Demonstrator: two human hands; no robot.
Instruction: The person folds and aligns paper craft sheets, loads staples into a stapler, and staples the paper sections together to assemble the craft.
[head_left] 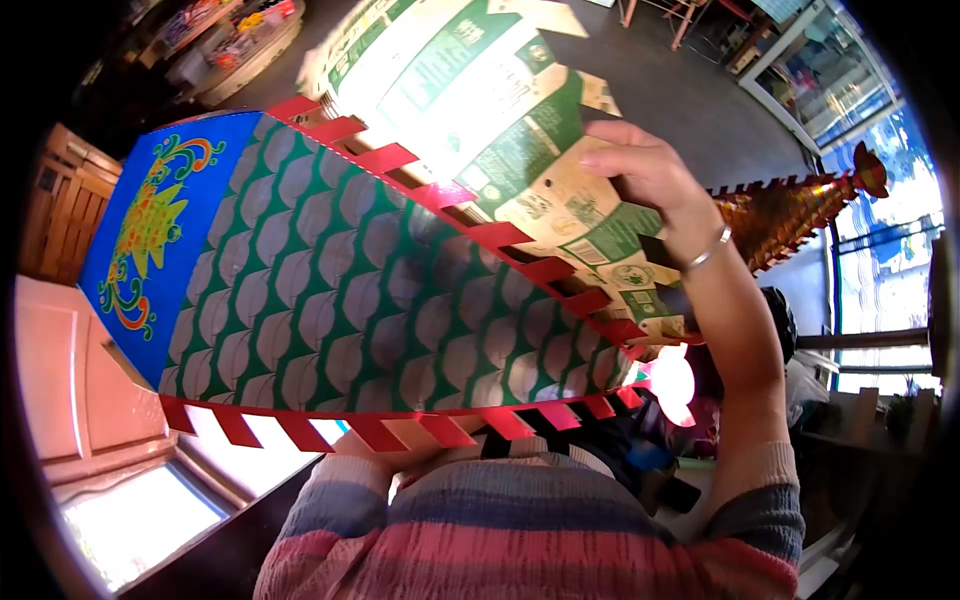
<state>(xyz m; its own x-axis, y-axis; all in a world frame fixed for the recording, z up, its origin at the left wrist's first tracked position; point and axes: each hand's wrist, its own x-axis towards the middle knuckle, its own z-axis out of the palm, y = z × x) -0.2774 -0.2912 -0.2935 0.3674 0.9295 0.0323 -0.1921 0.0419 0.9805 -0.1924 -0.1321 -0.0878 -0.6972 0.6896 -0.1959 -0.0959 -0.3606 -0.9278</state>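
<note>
A large tapering panel [400, 290] fills the middle of the view. It has green and grey scales, a red sawtooth border [440, 425] and a blue end [150, 230] with a yellow and orange ornament. Behind its upper edge is printed packaging card [560, 160] in cream and green, with a zigzag edge; whether it is joined to the panel I cannot tell. My right hand [650, 170], with a bracelet at the wrist, is closed on the card's edge. My left forearm passes under the panel, which hides my left hand.
Another tapering piece [800, 220], brownish gold with a toothed edge, hangs at the right. A glass door [820, 70] stands at the upper right. Goods lie on a counter [240, 60] at the upper left. A pink door [90, 370] is on the left.
</note>
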